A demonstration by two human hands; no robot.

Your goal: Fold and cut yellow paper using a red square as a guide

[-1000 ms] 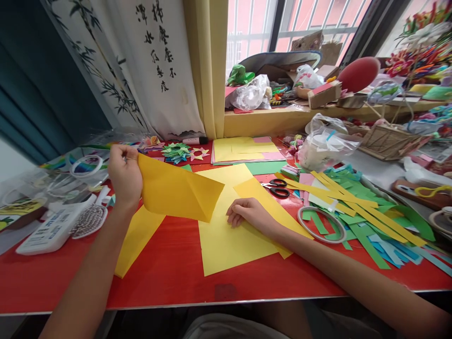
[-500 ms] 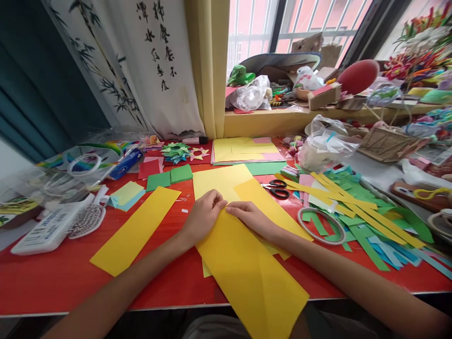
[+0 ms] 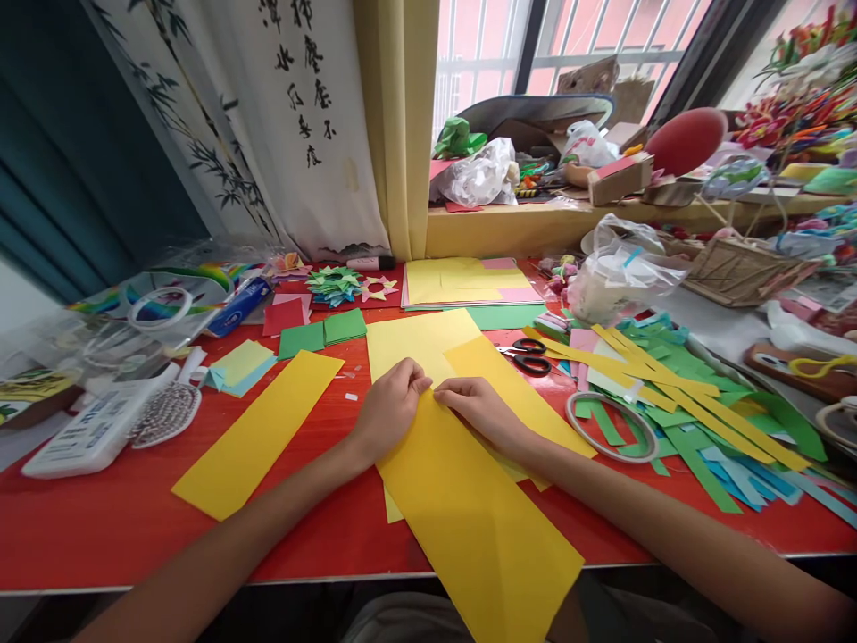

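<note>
A long yellow paper sheet (image 3: 469, 509) lies on the red table (image 3: 134, 545), its near end hanging past the front edge. My left hand (image 3: 388, 409) and my right hand (image 3: 478, 406) meet at its far end, both with curled fingers pinching the top edge. Beneath it lie paler yellow sheets (image 3: 419, 344). A separate yellow paper strip (image 3: 258, 433) lies flat to the left, away from both hands.
Scissors (image 3: 528, 355) and a tape ring (image 3: 608, 426) lie right of my hands, beside a heap of green, yellow and blue paper strips (image 3: 696, 402). Folded green squares (image 3: 321, 332), a white box and brush (image 3: 113, 420) sit left. The window sill (image 3: 569, 223) is cluttered.
My left hand brought the lifted yellow sheet down from the left and laid it in front of me, uncovering the strip at left. Both hands now pinch its far edge.
</note>
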